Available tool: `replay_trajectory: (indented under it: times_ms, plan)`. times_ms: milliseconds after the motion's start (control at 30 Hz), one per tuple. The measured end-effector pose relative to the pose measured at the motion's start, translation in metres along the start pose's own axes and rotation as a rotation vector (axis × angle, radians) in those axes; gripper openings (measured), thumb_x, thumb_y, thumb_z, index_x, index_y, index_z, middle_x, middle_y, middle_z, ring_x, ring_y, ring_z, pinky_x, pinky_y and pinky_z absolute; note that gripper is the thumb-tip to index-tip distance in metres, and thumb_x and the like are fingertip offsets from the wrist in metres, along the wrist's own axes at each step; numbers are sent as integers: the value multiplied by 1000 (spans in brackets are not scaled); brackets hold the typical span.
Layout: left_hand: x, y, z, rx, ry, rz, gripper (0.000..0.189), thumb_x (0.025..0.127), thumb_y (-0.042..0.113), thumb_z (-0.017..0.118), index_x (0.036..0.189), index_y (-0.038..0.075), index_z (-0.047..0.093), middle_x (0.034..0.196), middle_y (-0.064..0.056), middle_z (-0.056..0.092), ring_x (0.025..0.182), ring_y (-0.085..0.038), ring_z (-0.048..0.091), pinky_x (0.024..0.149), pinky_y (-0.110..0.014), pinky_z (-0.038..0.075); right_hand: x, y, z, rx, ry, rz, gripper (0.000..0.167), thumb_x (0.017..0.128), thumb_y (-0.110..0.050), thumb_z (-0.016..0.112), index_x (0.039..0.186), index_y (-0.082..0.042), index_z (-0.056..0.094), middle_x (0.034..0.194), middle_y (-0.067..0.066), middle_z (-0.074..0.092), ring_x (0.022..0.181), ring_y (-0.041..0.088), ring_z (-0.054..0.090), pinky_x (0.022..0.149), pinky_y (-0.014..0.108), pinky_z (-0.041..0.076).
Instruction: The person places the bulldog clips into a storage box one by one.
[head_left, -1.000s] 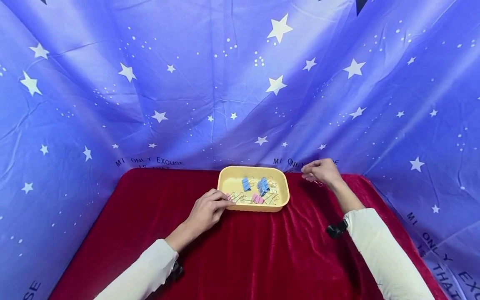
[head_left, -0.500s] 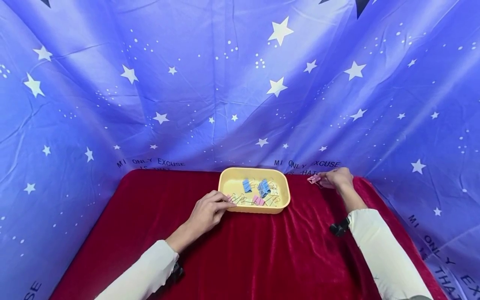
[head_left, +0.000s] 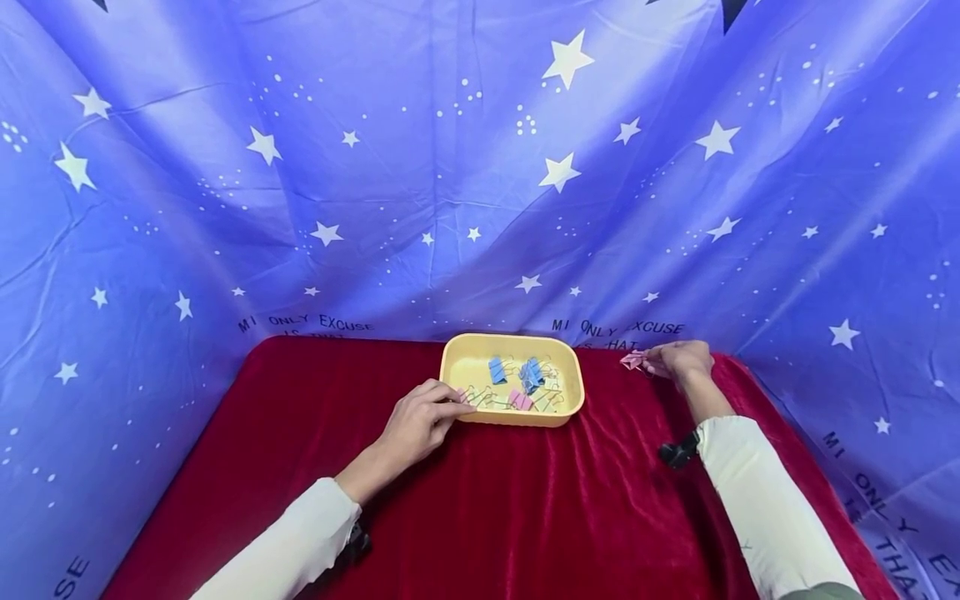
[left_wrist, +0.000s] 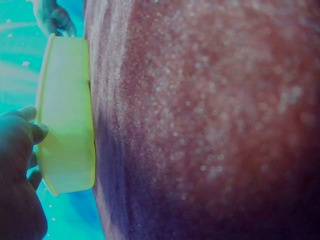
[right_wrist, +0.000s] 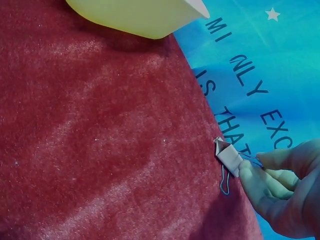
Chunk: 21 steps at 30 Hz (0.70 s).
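A yellow plastic box [head_left: 517, 419] stands near the table's back edge. Several binder clips lie in it: blue clips [head_left: 498, 371] toward the back, a pink clip [head_left: 521, 400] and pale ones by the front wall. My left hand [head_left: 420, 417] grips the box's front-left rim; the left wrist view shows the thumb [left_wrist: 40, 133] on the outer wall. Right of the box, at the far right of the table, my right hand [head_left: 684, 362] pinches a pink binder clip [head_left: 633, 360] between thumb and fingers. In the right wrist view one wire handle [right_wrist: 225, 182] of that clip sticks out below its body.
Dark red velvet cloth [head_left: 525, 508] covers the table and is wrinkled right of the middle. A blue curtain [head_left: 420, 167] with white stars and printed letters hangs close behind the table and along both sides. Black wrist straps [head_left: 678, 452] sit by the sleeves.
My right hand has moved right and slightly down toward the table's back right, and the pink binder clip in its fingers has come into clear view. My left hand stays on the box rim.
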<state>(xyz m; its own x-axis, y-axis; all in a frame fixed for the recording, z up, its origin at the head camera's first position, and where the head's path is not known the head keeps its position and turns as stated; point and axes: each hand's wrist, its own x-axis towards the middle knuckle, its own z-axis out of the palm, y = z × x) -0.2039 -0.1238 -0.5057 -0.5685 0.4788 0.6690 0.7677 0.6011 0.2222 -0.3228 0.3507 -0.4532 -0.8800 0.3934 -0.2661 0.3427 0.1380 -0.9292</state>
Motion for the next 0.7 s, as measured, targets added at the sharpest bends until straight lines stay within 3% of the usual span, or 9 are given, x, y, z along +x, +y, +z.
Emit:
replay_trajectory:
  times_ms: [100,200,300,533,700]
  plan:
    - [0,0,0,-2,0,-1,36,87,-8,86,110,20,92,108,-2,83,108,-21,74,93,-40,66,-3,-3,-1,112,-62,41,31,97,20,60,89,-3,80,55,-2,74,53,11,77,65,27,69]
    - [-1,1,1,1,1,0,36,86,-8,86,110,19,92,108,-2,83,107,-21,74,93,-39,66,-4,-4,-2,107,-90,57,49,97,21,58,69,-16,74,56,-1,74,52,11,77,65,26,68]
    - [-1,1,1,4,0,-1,36,87,-7,86,109,20,92,108,0,82,107,-20,74,93,-38,66,-7,-5,-3,96,-119,55,53,96,22,60,64,-19,72,58,-1,75,55,11,78,67,27,69]
    - [-1,1,0,4,4,-6,36,87,-7,86,109,20,92,108,0,82,107,-20,74,92,-37,66,-16,-17,3,46,-154,-12,39,97,18,65,77,-14,77,63,-5,77,61,7,79,72,26,69]
    - [0,1,0,5,14,-2,33,88,-6,87,107,19,92,107,0,83,107,-21,74,92,-38,66,-26,-31,14,-41,-175,-86,20,98,13,67,110,6,81,66,-8,77,64,4,79,74,24,69]
